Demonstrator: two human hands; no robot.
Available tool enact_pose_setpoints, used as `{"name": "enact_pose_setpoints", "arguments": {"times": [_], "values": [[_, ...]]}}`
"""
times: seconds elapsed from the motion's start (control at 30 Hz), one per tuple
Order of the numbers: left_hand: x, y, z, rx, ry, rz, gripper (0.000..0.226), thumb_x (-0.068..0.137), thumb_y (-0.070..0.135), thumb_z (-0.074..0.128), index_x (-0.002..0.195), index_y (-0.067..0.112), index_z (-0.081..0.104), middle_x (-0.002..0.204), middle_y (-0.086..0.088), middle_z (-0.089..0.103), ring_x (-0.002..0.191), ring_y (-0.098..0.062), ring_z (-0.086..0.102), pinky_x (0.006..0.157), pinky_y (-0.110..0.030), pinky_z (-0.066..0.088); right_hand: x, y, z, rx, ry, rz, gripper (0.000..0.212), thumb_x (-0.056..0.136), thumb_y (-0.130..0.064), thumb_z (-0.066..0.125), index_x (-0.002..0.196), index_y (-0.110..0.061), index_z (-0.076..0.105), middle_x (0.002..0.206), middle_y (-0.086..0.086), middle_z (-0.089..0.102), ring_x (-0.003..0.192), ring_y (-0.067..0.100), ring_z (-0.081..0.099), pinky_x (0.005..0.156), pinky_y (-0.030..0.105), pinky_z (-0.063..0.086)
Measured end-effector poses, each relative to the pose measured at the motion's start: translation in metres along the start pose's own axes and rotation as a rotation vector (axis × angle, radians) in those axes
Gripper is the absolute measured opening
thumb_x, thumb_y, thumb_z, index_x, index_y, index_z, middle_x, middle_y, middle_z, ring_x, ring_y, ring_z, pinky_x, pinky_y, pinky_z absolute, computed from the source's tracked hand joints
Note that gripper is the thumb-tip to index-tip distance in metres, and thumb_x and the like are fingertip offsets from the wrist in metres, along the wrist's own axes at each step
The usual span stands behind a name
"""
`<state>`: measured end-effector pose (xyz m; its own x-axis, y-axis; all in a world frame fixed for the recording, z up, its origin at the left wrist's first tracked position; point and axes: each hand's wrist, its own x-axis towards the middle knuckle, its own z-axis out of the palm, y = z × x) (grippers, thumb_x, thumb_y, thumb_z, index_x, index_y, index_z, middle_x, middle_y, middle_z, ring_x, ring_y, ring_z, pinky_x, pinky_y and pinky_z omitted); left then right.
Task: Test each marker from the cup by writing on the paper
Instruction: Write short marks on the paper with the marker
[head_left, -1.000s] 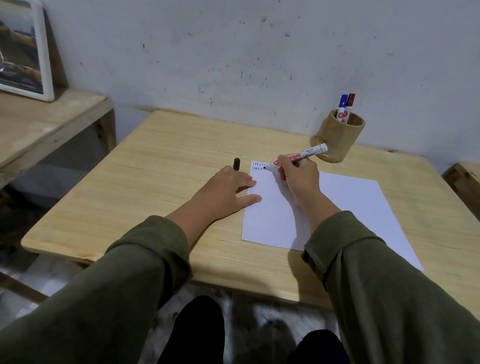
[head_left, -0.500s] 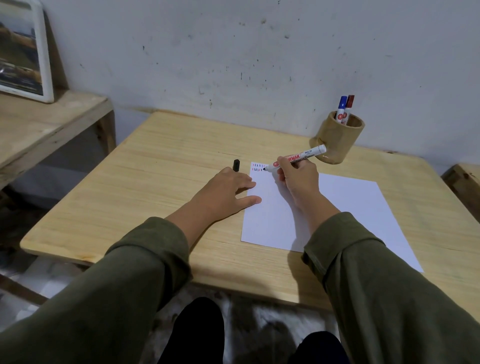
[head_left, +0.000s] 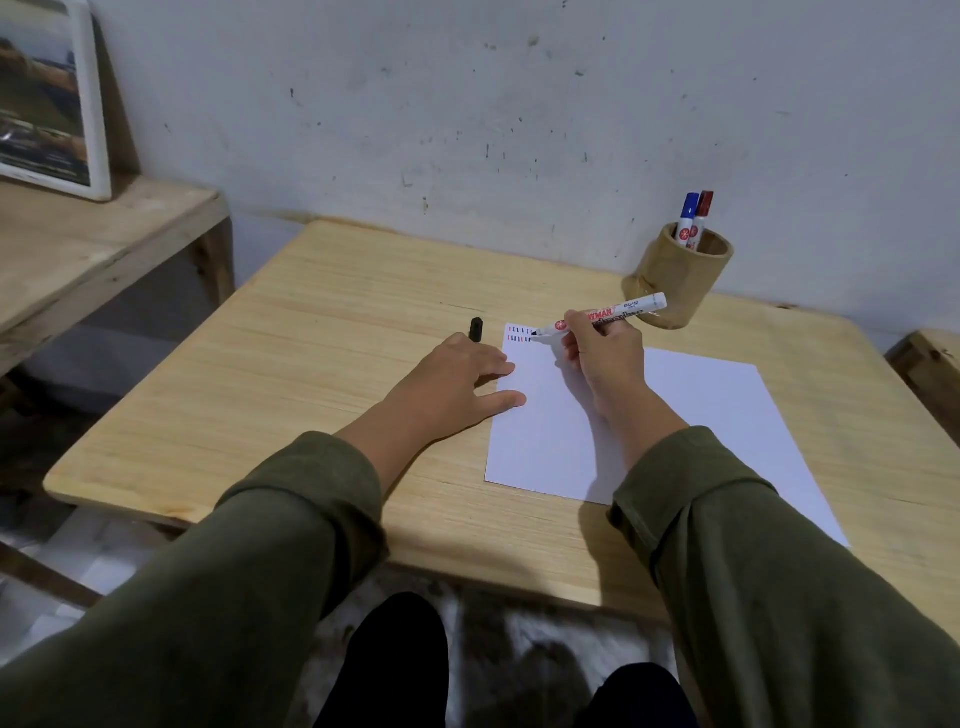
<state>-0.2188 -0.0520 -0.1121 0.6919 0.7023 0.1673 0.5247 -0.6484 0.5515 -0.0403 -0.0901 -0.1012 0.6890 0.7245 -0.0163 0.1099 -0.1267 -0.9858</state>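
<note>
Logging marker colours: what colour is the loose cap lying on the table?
Black. The loose cap lies beyond the left hand, in the head view.

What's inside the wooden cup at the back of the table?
Two capped markers stand in the wooden cup: a blue-capped marker and a red-capped marker. Their lower barrels and the cup's bottom are hidden by its wall.

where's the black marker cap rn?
Head view: black cap lies on the table, just beyond the left hand fingertips, left of the paper.
</note>
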Motion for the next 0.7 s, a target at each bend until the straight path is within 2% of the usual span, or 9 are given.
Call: {"name": "enact_pose_setpoints", "arguments": {"times": [0.13, 0.23, 0.3, 0.33, 0.4, 0.43, 0.5, 0.57, 0.7], "values": [[0.001, -0.003, 0.001, 0.016, 0.022, 0.018, 0.047, 0.080, 0.045, 0.065, 0.120, 0.020, 0.061, 0.123, 0.010, 0.061, 0.112, -0.010, 0.043, 0.097, -0.021, 0.034, -0.003, -0.007, -0.003, 0.168, 0.026, 0.078, 0.016, 0.086, -0.019, 0.062, 0.073, -0.010, 0.065, 0.059, 0.002, 0.058, 0.043, 0.005, 0.051, 0.045, 0.013, 0.043], [0.001, -0.004, -0.001, -0.037, 0.297, 0.054, 0.038, 0.077, 0.037, 0.070, 0.108, 0.017, 0.063, 0.107, 0.004, 0.064, 0.099, -0.013, 0.049, 0.084, -0.016, 0.034, -0.003, -0.014, -0.008, 0.307, 0.037, 0.126, 0.014, 0.085, -0.015, 0.064, 0.072, -0.008, 0.062, 0.054, -0.001, 0.057, 0.039, 0.005, 0.049, 0.042, 0.014, 0.042], [0.004, -0.007, -0.004, -0.031, 0.477, 0.028, 0.035, 0.078, 0.030, 0.069, 0.110, 0.017, 0.060, 0.110, -0.001, 0.061, 0.101, -0.020, 0.052, 0.083, -0.015, 0.032, -0.002, -0.019, -0.012, 0.393, 0.023, 0.135, 0.015, 0.084, -0.013, 0.064, 0.070, -0.009, 0.061, 0.050, -0.003, 0.057, 0.040, 0.006, 0.049, 0.041, 0.015, 0.040], [0.008, -0.009, -0.006, -0.040, 0.494, -0.016, 0.038, 0.080, 0.028, 0.068, 0.116, 0.019, 0.058, 0.116, -0.001, 0.058, 0.105, -0.020, 0.050, 0.084, -0.013, 0.030, -0.002, -0.021, -0.013, 0.420, 0.014, 0.139, 0.016, 0.084, -0.012, 0.064, 0.068, -0.009, 0.061, 0.048, -0.004, 0.057, 0.039, 0.005, 0.049, 0.041, 0.015, 0.040], [0.015, -0.015, -0.009, -0.048, 0.417, -0.103, 0.046, 0.084, 0.027, 0.064, 0.128, 0.026, 0.051, 0.126, 0.000, 0.053, 0.113, -0.018, 0.046, 0.088, -0.007, 0.026, -0.003, -0.027, -0.015, 0.449, -0.003, 0.142, 0.018, 0.085, -0.012, 0.063, 0.067, -0.009, 0.061, 0.046, -0.005, 0.057, 0.039, 0.004, 0.049, 0.041, 0.014, 0.039], [0.019, -0.019, -0.009, -0.025, 0.365, -0.131, 0.047, 0.085, 0.027, 0.062, 0.130, 0.029, 0.049, 0.129, 0.000, 0.052, 0.117, -0.019, 0.045, 0.093, -0.011, 0.027, -0.004, -0.030, -0.016, 0.462, -0.008, 0.141, 0.018, 0.085, -0.011, 0.062, 0.067, -0.009, 0.061, 0.046, -0.005, 0.057, 0.039, 0.004, 0.048, 0.040, 0.014, 0.039], [0.026, -0.022, -0.010, 0.010, 0.269, -0.157, 0.044, 0.088, 0.027, 0.058, 0.130, 0.031, 0.050, 0.130, -0.002, 0.055, 0.120, -0.023, 0.044, 0.102, -0.031, 0.035, -0.005, -0.033, -0.017, 0.485, -0.015, 0.136, 0.019, 0.085, -0.011, 0.062, 0.067, -0.010, 0.061, 0.046, -0.005, 0.056, 0.040, 0.005, 0.048, 0.040, 0.014, 0.038], [0.030, -0.019, -0.013, 0.006, 0.205, -0.176, 0.038, 0.089, 0.022, 0.056, 0.126, 0.028, 0.056, 0.125, -0.002, 0.061, 0.118, -0.027, 0.046, 0.100, -0.041, 0.038, -0.006, -0.035, -0.017, 0.500, -0.024, 0.134, 0.019, 0.086, -0.011, 0.062, 0.067, -0.010, 0.061, 0.046, -0.005, 0.056, 0.040, 0.004, 0.048, 0.039, 0.013, 0.037], [0.035, -0.014, -0.013, -0.013, 0.202, -0.178, 0.027, 0.089, 0.018, 0.053, 0.114, 0.021, 0.063, 0.108, -0.003, 0.070, 0.106, -0.027, 0.050, 0.090, -0.037, 0.042, -0.007, -0.036, -0.019, 0.513, -0.031, 0.136, 0.018, 0.087, -0.011, 0.062, 0.069, -0.009, 0.060, 0.046, -0.004, 0.056, 0.039, 0.004, 0.049, 0.039, 0.014, 0.038]]}}
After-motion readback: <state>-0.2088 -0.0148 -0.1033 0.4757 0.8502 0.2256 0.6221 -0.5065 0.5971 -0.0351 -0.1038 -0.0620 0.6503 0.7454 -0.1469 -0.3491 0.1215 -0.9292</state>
